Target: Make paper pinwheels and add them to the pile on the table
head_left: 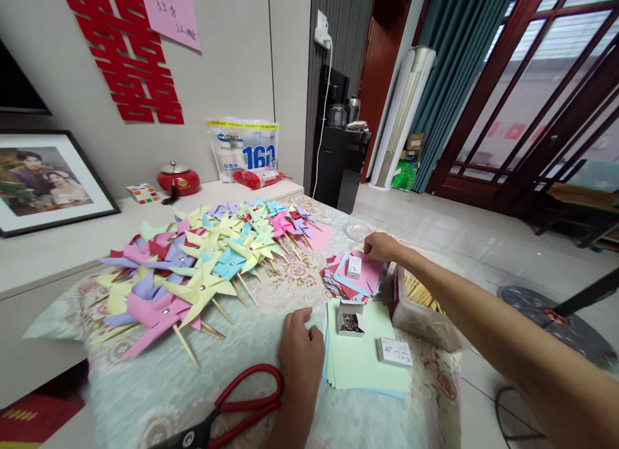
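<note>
My left hand (300,349) rests on the flowered tablecloth with its fingers curled in and nothing visible in them. Beside it lie red-handled scissors (249,404). Farther off, my right hand (382,248) is closed, fingertips down, at the far edge of a stack of cut pink and red paper squares (370,271); what it grips, if anything, is hidden. A small white box (354,266) sits on that stack. Nearer, green paper sheets (358,365) carry an open box of metal fasteners (349,321) and a closed white box (394,352).
Many paper pinwheels (203,288) on sticks cover the table's left side. A plastic tub of wooden sticks (411,320) stands under my right forearm. A clear round dish (358,232) lies at the far edge. Behind are a cup bag (244,149) and a framed photo (104,204).
</note>
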Tool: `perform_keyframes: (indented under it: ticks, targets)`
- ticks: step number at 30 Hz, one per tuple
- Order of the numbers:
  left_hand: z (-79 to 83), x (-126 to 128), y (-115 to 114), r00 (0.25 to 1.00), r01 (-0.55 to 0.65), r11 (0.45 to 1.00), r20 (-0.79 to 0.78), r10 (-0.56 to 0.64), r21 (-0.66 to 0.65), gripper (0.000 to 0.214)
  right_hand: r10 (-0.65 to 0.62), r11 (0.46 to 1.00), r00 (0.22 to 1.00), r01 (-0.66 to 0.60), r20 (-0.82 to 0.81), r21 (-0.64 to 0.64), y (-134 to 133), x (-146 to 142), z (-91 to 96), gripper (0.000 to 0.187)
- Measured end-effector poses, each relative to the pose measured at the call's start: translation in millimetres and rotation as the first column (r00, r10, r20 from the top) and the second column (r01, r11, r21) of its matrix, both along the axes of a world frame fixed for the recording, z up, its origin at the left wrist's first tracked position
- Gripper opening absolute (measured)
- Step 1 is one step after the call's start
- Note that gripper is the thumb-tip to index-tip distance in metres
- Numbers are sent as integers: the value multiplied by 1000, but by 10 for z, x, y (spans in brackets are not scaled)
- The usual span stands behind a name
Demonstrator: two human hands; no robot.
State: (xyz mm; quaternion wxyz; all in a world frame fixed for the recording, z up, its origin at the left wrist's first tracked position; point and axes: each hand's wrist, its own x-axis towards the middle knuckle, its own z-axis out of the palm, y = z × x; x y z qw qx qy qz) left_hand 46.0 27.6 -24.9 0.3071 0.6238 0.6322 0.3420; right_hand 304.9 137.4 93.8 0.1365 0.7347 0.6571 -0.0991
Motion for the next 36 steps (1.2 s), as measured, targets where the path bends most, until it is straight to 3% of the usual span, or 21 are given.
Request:
perform_keyframes:
  ticks: [7,11,13,15,19,22,29,32,36]
  targets:
    - [5,-12,4,998,-25,1000,50,25,6,29,-2,999,1000,1,7,33,-24,-18,-3,30]
    - [61,9,-3,991,-88,990,109,76,110,27,19,999,1000,-19,-4,31,-75,-37,42,29]
    - [177,68,10,990,-96,984,113,80,151,27,33,999,999,-33,-15,26,-98,-40,66,29]
    - [347,181,50,996,-28,984,85,13,177,29,45,999,999,-44,-24,23,-107,-39,79,29]
    - [697,535,220,983,141,966,-145,-111,218,25,64,998,997,-63,-46,16,-98,-43,75,28]
    - [838,813,375,940,191,963,-317,-124,191,29,68,998,996,-68,-54,-2,-89,-55,69,28]
    - [763,1144,613,864,194,976,-488,-121,101,40,51,999,997,-52,-51,-8,-64,-50,28,29]
    - [716,1148,640,873,180,979,-474,-111,101,36,46,999,997,-46,-54,2,-51,-36,9,30]
    - [723,1088,662,936,140,985,-339,-99,99,34,26,1000,998,-25,-52,16,-58,-38,23,29]
